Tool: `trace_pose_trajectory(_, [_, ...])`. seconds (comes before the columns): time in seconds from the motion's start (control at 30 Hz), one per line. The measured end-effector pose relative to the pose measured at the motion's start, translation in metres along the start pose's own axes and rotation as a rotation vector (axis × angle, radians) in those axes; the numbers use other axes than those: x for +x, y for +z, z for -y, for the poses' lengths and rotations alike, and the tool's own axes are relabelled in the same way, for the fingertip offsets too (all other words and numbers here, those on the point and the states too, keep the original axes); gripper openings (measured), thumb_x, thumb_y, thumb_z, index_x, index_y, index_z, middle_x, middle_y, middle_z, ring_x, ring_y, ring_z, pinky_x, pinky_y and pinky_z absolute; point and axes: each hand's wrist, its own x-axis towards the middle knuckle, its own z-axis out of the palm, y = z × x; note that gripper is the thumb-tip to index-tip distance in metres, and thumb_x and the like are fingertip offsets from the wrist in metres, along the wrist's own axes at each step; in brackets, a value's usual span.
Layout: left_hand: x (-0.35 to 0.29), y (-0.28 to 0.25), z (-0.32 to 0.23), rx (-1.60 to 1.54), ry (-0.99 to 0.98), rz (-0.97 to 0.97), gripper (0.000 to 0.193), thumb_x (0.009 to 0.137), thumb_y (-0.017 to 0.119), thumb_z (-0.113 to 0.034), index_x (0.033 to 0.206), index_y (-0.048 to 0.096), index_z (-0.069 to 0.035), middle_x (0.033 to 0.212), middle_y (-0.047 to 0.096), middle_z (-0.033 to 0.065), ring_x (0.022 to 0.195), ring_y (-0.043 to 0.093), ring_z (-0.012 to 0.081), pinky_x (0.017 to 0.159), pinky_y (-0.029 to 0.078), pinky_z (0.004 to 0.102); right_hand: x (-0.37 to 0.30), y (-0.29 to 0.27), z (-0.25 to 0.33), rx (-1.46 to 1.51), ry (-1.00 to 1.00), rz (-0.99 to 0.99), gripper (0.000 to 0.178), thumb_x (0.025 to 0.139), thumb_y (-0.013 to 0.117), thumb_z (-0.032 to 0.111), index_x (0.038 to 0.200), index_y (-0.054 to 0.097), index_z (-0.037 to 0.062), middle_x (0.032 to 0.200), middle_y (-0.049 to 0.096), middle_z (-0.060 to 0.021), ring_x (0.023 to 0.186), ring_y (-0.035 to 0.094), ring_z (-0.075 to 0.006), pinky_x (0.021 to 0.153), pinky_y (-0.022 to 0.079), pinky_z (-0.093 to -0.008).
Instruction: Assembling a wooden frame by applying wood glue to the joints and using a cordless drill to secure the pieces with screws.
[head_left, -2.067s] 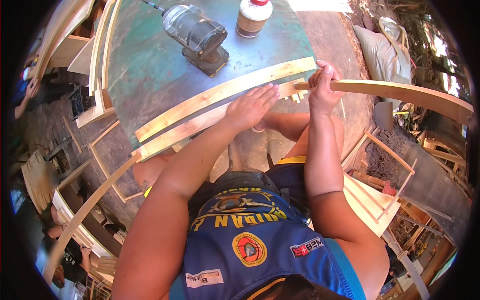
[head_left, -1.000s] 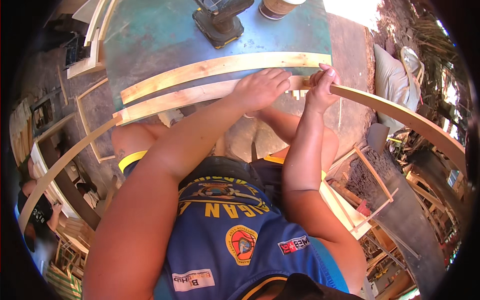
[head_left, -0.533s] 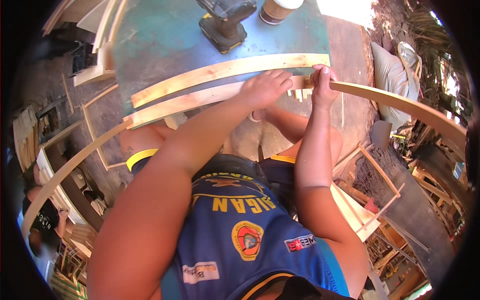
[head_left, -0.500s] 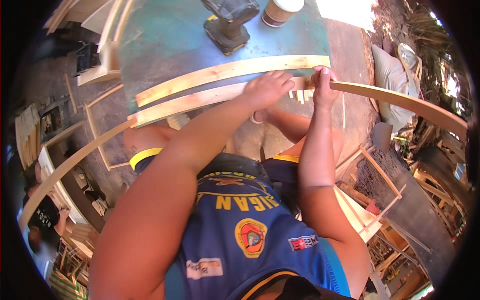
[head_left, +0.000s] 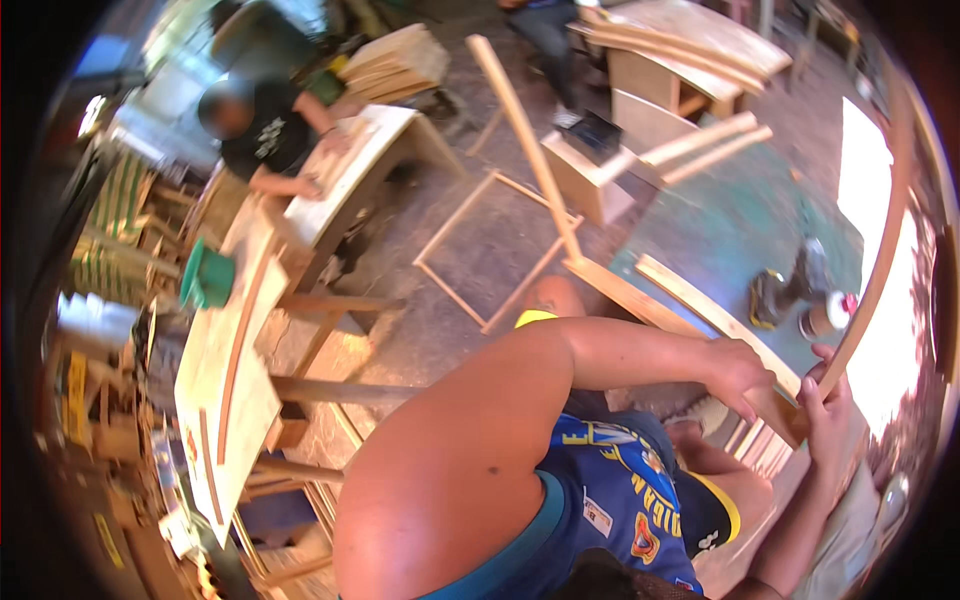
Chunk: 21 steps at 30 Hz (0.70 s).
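A pale wooden board lies across in front of me. One long wooden strip meets its left end, and another long strip rises from its right end. My left hand is closed over the board near that right end. At the corner, my right hand grips the right strip where it meets the board, thumb and fingers around it. A second board lies beside the first on the green tabletop. My left hand partly hides the first board.
A cordless drill and a cup stand on the tabletop. A thin wooden frame lies on the floor. At left, a co-worker leans over a pale panel; a green bucket rests on a workbench.
My view has swung left, so the co-worker and workbench show more fully and the boards appear farther right. Both hands remain near the right-hand joint of the wooden pieces.
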Motion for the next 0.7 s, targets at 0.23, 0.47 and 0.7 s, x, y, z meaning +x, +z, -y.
trace_pose_trajectory(0.23, [-0.091,-0.098,-0.031,-0.084,0.002,-0.252,0.059,0.067,0.075,-0.056,0.096,0.060,-0.007,0.084,0.065,0.0155,0.081,0.063,0.0376,0.070,0.049,0.0441,0.025,0.036,0.092,0.002,-0.332,0.447,0.088,0.083,0.051,0.067,0.140,0.038,0.0012,0.114,0.057,-0.0089,0.107,0.054,-0.0183,0.091,0.041,-0.0332])
trace_pose_trajectory(0.47, [-0.159,-0.079,-0.027,-0.183,-0.001,-0.444,0.072,0.060,0.087,-0.043,0.113,0.058,-0.004,0.105,0.062,0.0115,0.097,0.061,0.0231,0.082,0.048,0.0364,0.027,0.080,-0.005,0.025,-0.067,0.550,0.054,0.094,0.054,0.036,0.138,0.041,0.0085,0.116,0.057,-0.0081,0.108,0.053,-0.0169,0.092,0.043,-0.0322])
trace_pose_trajectory(0.7, [-0.185,-0.033,-0.009,-0.300,-0.105,-0.535,0.045,0.071,0.077,-0.023,0.107,0.057,-0.004,0.091,0.059,0.0088,0.081,0.058,0.0213,0.072,0.047,0.0333,0.020,0.098,-0.062,-0.001,0.018,0.507,0.061,0.089,0.061,0.043,0.135,0.045,0.0065,0.116,0.057,-0.0080,0.107,0.054,-0.0197,0.092,0.044,-0.0353])
